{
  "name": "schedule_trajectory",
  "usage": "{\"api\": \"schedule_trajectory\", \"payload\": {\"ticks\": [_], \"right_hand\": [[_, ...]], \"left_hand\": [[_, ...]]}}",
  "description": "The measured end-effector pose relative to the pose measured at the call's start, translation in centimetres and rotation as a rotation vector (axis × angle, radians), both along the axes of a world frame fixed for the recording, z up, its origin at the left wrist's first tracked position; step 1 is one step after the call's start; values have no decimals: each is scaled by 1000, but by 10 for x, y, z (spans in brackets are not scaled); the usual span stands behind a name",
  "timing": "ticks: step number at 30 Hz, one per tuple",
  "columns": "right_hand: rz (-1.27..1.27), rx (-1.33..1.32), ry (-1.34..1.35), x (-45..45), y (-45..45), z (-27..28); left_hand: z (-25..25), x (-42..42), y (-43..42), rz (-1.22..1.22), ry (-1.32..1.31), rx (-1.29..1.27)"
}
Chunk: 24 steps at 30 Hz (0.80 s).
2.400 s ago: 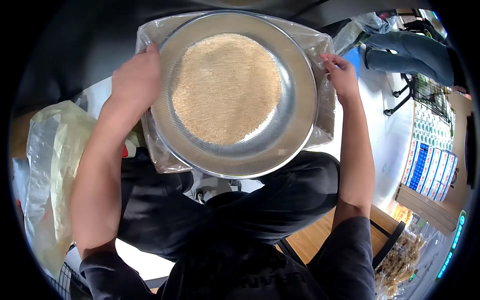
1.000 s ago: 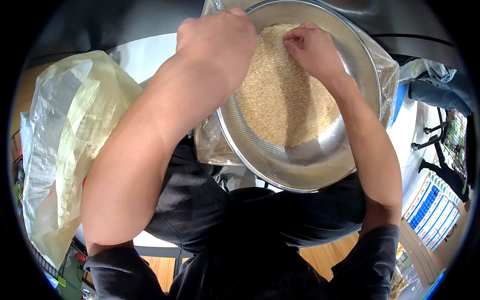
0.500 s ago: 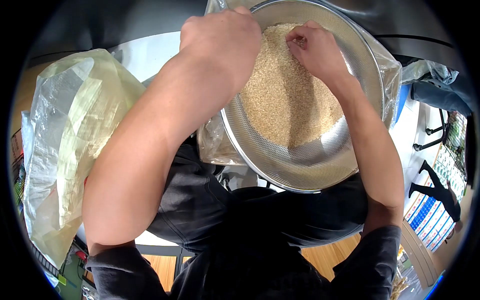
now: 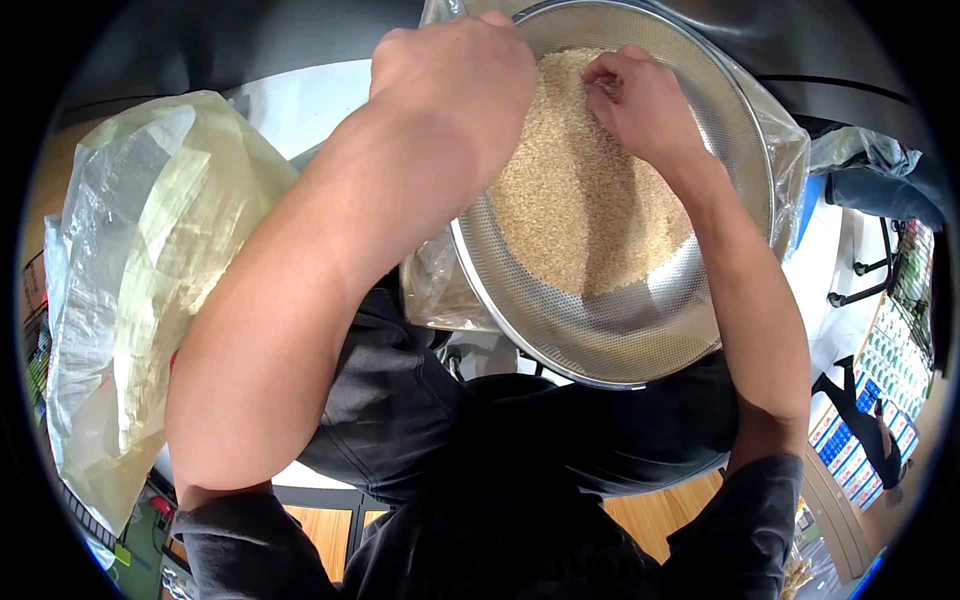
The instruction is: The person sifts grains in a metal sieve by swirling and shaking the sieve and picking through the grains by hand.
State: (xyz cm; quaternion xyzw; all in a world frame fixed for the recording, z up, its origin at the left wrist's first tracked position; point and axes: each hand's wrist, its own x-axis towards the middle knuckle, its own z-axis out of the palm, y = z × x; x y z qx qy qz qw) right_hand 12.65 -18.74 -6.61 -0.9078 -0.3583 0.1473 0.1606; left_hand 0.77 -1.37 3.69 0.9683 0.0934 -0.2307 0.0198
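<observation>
Head view, grain (image 4: 560, 200) in sieve (image 4: 640, 350) below right hand (image 4: 655, 110), fingers (image 4: 612, 66) curled near thumb (image 4: 602, 100), left hand (image 4: 455, 65)'s fingers hidden, state unclear

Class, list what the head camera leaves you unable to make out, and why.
In the head view:
Left hand: most fingers hidden behind its back.
Right hand: anything pinched is too small to see.
Clear plastic: middle covered by the sieve.
Distant boxes: print too small.

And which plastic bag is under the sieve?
The clear one, sticking out past both sides of the metal mesh sieve. The yellowish bag is apart at far left; the other clear bag is at far right.
</observation>
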Motion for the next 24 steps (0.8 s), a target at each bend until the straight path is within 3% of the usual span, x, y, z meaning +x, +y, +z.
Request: {"api": "schedule_trajectory", "payload": {"ticks": [13,19,22,24], "right_hand": [[34,-33,-45,-5,1,3],[73,-12,-83,-3,0,-1],[86,7,-85,-3,-2,1],[63,129,-87,1,-8,6]], "left_hand": [[12,-7,-7,-31,-73,8],[15,0,-2,0,-15,-5],[18,3,-2,-53,146,-34],[11,-5,-9,-28,-5,73]]}}
